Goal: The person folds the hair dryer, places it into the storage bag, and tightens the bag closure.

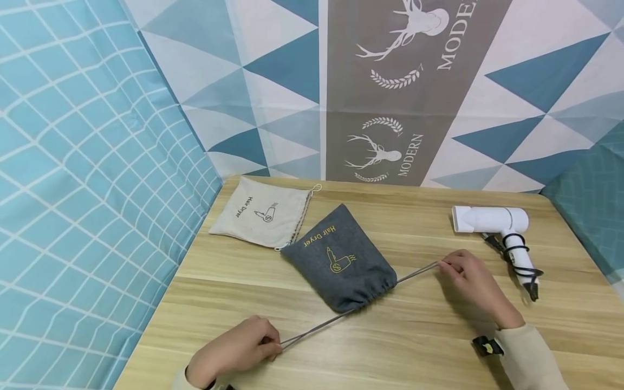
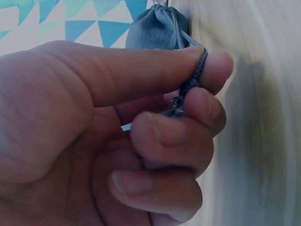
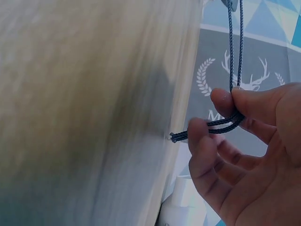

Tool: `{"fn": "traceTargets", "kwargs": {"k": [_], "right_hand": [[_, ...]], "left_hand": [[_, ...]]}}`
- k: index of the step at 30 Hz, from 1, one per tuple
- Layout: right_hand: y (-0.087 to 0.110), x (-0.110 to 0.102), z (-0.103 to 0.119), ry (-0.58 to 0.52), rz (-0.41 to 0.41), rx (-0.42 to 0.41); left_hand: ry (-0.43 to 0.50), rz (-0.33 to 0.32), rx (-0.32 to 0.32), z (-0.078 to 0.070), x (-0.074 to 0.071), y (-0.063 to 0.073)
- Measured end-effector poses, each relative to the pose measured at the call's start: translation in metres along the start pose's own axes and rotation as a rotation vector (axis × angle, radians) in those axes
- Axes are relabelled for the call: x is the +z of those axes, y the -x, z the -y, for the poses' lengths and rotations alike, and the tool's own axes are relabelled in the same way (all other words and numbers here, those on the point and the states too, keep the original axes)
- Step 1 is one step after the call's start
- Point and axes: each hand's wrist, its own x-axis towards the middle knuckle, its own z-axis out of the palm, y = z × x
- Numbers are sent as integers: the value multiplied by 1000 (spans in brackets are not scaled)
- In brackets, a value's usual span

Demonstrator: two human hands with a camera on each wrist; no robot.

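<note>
A dark grey drawstring bag [image 1: 317, 265] lies on the table, with a yellow "Hair Dryer" print and a dryer drawing on it. Its mouth is gathered into folds and faces the near side. My left hand [image 1: 239, 346] pinches the cord [image 1: 319, 327] that runs out to the lower left. On the other side, my right hand [image 1: 473, 281] holds the opposite cord end [image 1: 418, 272] between thumb and fingers. Both cords look stretched straight. In the right wrist view the doubled cord [image 3: 230, 52] bends over the fingers, its knotted end [image 3: 178, 137] sticking out.
A cream drawstring bag [image 1: 265, 214] with the same kind of print lies at the back left, meeting the grey bag's corner. At the right is a white hair dryer [image 1: 489, 219], its black cable [image 1: 524, 270] wound round the handle. Patterned cloth [image 1: 287, 81] hangs behind the table.
</note>
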Motion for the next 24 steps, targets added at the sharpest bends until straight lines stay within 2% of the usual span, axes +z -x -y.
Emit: {"fn": "traceTargets", "kwargs": {"k": [6,10,17,20,24], "right_hand": [[2,-3,-7,6,-16,-8],[1,-5,-11,15,-2,-16],[4,-8,-18,46,-2,21],[5,-8,-19,69,-28,1],[5,-6,-17,76,-35,-5]], "left_hand": [[93,49,14,14,-6,6],[192,81,-14,25,-12,11],[309,121,-6,43,-24,21],[333,128,-5,47,-27,26],[295,113,-11,45,-27,27]]}}
